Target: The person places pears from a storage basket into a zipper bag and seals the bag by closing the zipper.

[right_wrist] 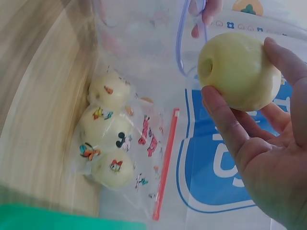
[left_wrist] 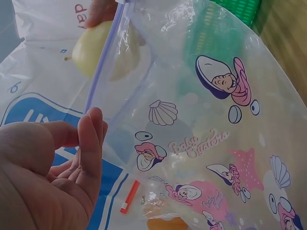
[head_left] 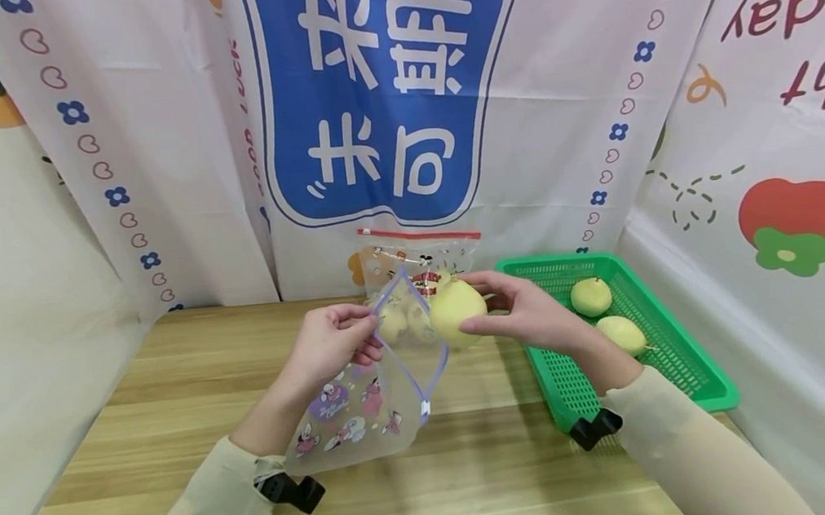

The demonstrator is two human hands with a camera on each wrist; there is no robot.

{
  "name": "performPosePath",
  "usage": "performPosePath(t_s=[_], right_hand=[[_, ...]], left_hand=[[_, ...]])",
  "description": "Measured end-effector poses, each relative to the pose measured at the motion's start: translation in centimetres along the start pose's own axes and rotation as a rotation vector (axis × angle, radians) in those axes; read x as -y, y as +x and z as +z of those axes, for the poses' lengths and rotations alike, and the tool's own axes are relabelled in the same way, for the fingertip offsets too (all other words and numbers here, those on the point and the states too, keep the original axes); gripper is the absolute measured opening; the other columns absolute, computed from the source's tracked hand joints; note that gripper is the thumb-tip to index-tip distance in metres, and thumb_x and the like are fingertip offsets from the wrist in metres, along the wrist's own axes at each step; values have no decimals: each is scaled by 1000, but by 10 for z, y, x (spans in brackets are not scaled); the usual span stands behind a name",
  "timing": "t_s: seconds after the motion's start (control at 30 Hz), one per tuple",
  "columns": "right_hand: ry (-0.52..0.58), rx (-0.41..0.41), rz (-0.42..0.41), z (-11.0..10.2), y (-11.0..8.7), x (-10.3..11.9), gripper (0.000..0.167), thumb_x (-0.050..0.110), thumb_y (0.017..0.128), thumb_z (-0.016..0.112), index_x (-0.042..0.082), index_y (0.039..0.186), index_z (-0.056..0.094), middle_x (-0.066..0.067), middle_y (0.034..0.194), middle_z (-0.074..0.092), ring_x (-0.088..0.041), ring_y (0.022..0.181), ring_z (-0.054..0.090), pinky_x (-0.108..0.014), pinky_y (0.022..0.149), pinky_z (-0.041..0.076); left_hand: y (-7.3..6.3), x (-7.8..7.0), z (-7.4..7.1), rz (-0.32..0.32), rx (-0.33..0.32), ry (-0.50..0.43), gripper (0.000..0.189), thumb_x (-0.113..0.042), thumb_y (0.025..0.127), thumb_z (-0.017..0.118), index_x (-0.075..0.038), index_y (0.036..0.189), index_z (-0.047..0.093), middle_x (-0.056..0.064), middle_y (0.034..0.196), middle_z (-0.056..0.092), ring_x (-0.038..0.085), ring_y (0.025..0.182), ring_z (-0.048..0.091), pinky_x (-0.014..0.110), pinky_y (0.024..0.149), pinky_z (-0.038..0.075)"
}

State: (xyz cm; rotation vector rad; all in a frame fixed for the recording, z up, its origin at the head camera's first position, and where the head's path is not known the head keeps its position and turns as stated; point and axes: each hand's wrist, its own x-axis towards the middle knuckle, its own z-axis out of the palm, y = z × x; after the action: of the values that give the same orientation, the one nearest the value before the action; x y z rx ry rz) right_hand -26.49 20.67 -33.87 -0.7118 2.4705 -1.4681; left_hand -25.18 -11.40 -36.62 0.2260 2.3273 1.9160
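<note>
My left hand [head_left: 338, 335] pinches the purple-edged mouth of a clear zip bag [head_left: 367, 417] printed with cartoon oysters and shells. The bag's mouth gapes in a diamond shape, and its body hangs down to the left, looking flat. My right hand [head_left: 527, 305] grips a pale yellow-green pear [head_left: 457, 312], fingers and thumb around its sides, right at the bag's opening. In the right wrist view the pear [right_wrist: 240, 72] shows its dimpled end toward the purple rim [right_wrist: 181, 43].
Behind, a red-topped zip bag [head_left: 420, 236] holding several pears [right_wrist: 105, 132] stands against the printed cloth. To the right, a green basket [head_left: 693, 347] contains two pears [head_left: 591, 297]. All stand on a wooden table [head_left: 194, 375] with cloth walls around it.
</note>
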Motion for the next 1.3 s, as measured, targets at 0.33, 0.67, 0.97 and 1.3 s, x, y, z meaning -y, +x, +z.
performPosePath(t_s=[0.33, 0.67, 0.97, 1.3], right_hand=[[5, 39, -29, 15, 10, 8, 65, 28, 97, 87, 22, 155, 60, -10, 140, 67, -28, 117, 71, -40, 95, 65], [-46, 131, -40, 31, 21, 13, 66, 27, 99, 85, 21, 158, 57, -6, 138, 65, -26, 118, 69, -39, 98, 64], [-301, 241, -43, 42, 32, 11, 69, 33, 98, 83, 20, 160, 56, -3, 134, 69, -22, 106, 66, -34, 86, 60], [-462, 310, -7, 62, 56, 13, 72, 39, 95, 85, 20, 158, 57, 0, 144, 69, -20, 110, 64, -38, 93, 55]], left_hand=[[1, -1, 1, -2, -3, -11, 34, -11, 108, 68, 12, 133, 68, 8, 81, 80, 12, 65, 75, 26, 63, 66], [2, -3, 6, -10, -8, 16, 32, -12, 108, 69, 9, 132, 70, 11, 84, 80, 13, 66, 76, 30, 66, 68], [1, -9, 10, 14, 7, 13, 29, -13, 108, 67, 7, 129, 73, 10, 83, 81, 14, 68, 76, 26, 64, 66], [-1, -14, 15, 24, 37, -28, 30, -11, 109, 67, 12, 129, 71, 10, 84, 81, 11, 67, 75, 24, 65, 66]])
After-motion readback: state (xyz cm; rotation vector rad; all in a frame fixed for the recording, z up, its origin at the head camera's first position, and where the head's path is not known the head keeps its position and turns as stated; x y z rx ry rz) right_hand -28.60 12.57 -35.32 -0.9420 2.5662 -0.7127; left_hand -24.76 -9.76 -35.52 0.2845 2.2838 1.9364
